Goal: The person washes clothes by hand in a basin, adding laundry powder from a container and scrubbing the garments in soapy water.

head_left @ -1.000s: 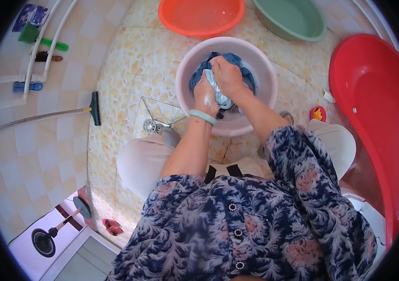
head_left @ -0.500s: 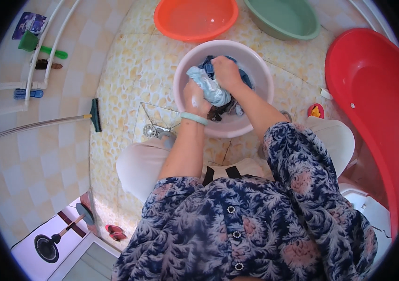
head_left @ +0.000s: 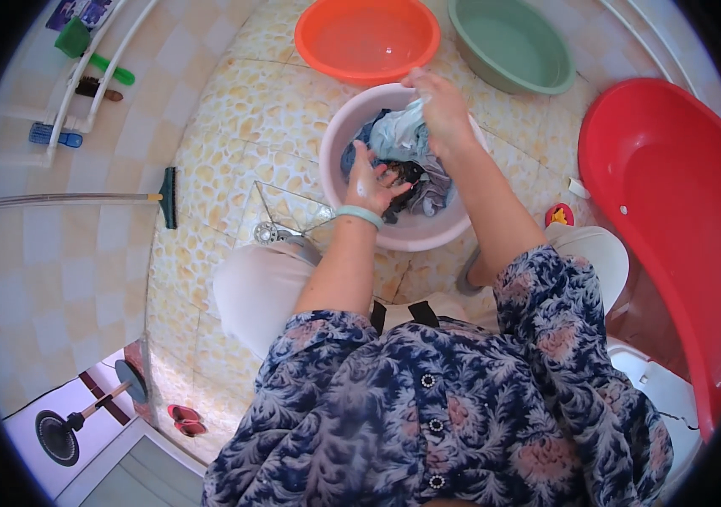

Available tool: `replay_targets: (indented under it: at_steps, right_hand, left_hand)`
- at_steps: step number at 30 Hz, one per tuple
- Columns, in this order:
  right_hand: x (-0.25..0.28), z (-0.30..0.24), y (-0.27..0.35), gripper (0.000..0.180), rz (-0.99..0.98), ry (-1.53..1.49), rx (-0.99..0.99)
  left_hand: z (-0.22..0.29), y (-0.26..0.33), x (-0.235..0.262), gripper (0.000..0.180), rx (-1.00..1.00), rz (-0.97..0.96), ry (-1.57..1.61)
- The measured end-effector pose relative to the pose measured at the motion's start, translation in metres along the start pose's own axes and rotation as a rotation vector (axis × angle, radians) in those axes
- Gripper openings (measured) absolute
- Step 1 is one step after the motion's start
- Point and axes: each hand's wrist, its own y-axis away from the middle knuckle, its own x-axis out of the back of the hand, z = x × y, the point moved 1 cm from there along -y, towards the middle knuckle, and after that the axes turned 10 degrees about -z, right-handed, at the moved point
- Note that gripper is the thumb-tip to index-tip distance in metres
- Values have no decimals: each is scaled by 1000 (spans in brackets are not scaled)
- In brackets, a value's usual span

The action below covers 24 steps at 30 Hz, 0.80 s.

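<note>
A pale pink basin (head_left: 334, 198) stands on the floor in front of me, with wet clothes inside. My left hand (head_left: 371, 183) is open over its near left part, palm up with fingers spread and suds on the skin. It holds nothing. My right hand (head_left: 445, 114) is at the far right rim, fingers curled, with the light blue garment (head_left: 398, 133) drawn up against it. Its grip is partly hidden. Dark blue denim (head_left: 349, 158), a dark patterned cloth (head_left: 403, 174) and a greyish cloth (head_left: 433, 190) lie lower in the basin.
An orange basin (head_left: 360, 42) and a green basin (head_left: 513, 51) stand beyond the pink one. A large red tub (head_left: 656, 169) fills the right side. On the left are a floor squeegee (head_left: 169, 198) and a wall rack (head_left: 63, 114) with brushes. A metal floor drain (head_left: 267, 232) lies near my left knee.
My left hand has let go of the light blue garment and opened. My right hand has moved up and away to the far rim. The light blue garment has spread out and shifted farther away.
</note>
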Motion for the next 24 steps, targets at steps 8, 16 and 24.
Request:
replay_targets:
  at_steps: [8, 16, 24]
  right_hand:
    - [-53, 21, 110, 20, -398, 491, 242]
    - [-22, 50, 27, 19, 36, 854, 327]
    - [-25, 60, 32, 21, -24, 578, 211]
  left_hand:
    - [17, 33, -12, 49, -194, -742, -153]
    - [-1, -12, -3, 27, -216, -360, 8]
    - [11, -9, -1, 31, -162, -384, 180]
